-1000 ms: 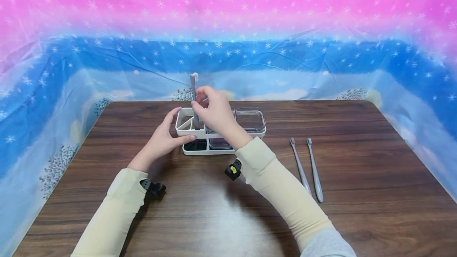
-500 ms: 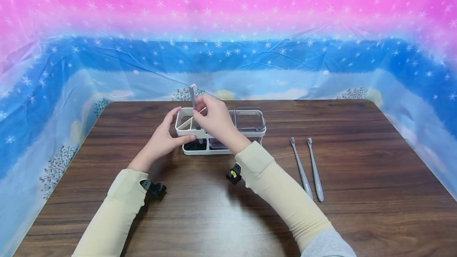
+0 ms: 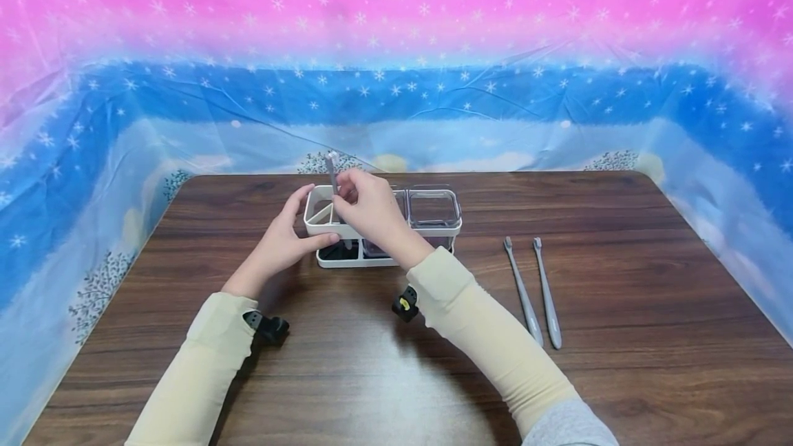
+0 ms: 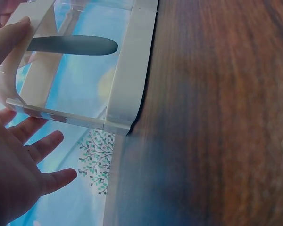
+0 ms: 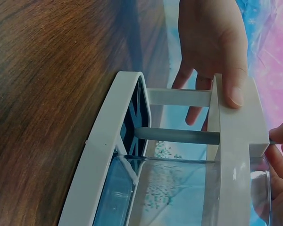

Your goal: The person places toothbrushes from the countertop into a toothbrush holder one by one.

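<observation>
A white two-tier toothbrush holder (image 3: 442, 231) stands on the table. My left hand (image 3: 281, 243) grips its left end, thumb on the front of the upper frame and fingers spread behind. My right hand (image 3: 374, 208) pinches a grey toothbrush (image 3: 331, 171) near its head, bristles up. The brush is upright in a left slot of the upper tier. Its handle (image 4: 75, 45) hangs below that tier in the left wrist view. In the right wrist view the handle's end is close to the dark pad (image 5: 128, 127) in the base; I cannot tell whether they touch.
Clear cups (image 3: 434, 208) sit in the holder's middle and right. Two more grey toothbrushes, one left (image 3: 522, 291) and one right (image 3: 546, 294), lie on the wooden table (image 3: 638, 281) to the right. A patterned cloth (image 3: 495, 102) hangs behind the table.
My right hand has moved down with the toothbrush, so its head is lower and its handle now shows beneath the upper tier. My left hand and the holder have stayed put.
</observation>
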The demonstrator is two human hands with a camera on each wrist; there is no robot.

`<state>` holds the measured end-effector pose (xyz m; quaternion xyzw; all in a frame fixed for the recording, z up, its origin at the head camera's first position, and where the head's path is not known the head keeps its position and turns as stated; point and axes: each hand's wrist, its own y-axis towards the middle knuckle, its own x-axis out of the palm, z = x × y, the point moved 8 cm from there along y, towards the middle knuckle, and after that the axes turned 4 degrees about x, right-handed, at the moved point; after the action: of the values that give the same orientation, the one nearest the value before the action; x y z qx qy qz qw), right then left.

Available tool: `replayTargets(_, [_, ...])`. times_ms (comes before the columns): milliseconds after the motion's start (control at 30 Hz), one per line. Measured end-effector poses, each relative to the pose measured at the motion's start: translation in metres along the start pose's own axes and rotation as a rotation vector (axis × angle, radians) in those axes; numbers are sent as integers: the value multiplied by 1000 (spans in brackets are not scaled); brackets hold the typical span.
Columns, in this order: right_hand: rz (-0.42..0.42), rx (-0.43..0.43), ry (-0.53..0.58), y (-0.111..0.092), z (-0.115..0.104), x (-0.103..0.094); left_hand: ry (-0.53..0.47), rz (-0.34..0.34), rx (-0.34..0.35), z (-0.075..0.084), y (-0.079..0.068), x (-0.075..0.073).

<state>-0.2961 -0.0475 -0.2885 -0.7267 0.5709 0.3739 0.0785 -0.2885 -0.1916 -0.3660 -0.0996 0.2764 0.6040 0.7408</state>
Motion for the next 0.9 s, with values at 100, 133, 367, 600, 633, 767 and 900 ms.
replayTargets(100, [-3, 2, 1, 0, 0, 1, 0, 1, -1, 1, 0, 0])
replayTargets(133, [-3, 0, 0, 0, 0, 2, -2, 1, -2, 1, 0, 0])
replayTargets(367, [-9, -14, -15, 1, 0, 5, -12, 1, 2, 3, 0, 0])
replayTargets(600, [-22, -2, -29, 0, 0, 7, -18, 1, 9, 2, 0, 1])
replayTargets(633, [-22, 0, -30, 0, 1, 7, -18, 1, 9, 2, 0, 1])
replayTargets(767, [-22, 7, -35, 2, 1, 8, -17, 4, 8, 3, 0, 0])
replayTargets(900, [-24, 16, -36, 2, 1, 7, -16, 2, 5, 3, 0, 0])
